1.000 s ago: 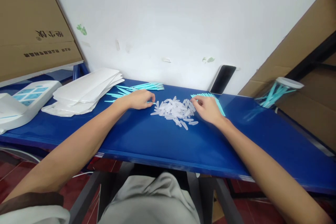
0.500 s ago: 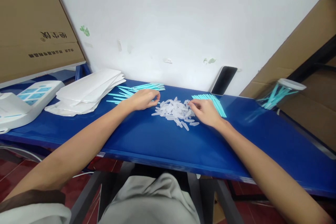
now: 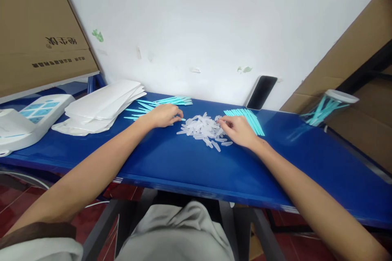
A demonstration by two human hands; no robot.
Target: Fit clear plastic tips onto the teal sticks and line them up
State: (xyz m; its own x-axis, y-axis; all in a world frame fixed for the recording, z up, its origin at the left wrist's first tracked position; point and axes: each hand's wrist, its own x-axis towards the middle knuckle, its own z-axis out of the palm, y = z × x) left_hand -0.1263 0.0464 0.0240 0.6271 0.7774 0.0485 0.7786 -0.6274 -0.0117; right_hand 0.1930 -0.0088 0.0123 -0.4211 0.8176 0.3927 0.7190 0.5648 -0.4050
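A loose heap of small translucent plastic pieces, long and tapered, lies on the blue table. At the heap's left edge is my left hand, its fingers closed on a thin teal stick of which only the tip shows. My right hand is at the right edge, thumb and forefinger pinched on one translucent piece at the heap's border. Behind my left hand lies a scattered bunch of teal sticks. A neater row of teal sticks lies just beyond my right hand.
White paper bags are stacked at the left beside a white device with blue panels. A phone leans against the wall. At the right, a clear jar on its side contains teal sticks. Cardboard stands at the far left.
My left hand has shifted slightly left and down, and its fingers have lowered beside the heap. My right hand keeps almost the same place, its pinch slightly further left.
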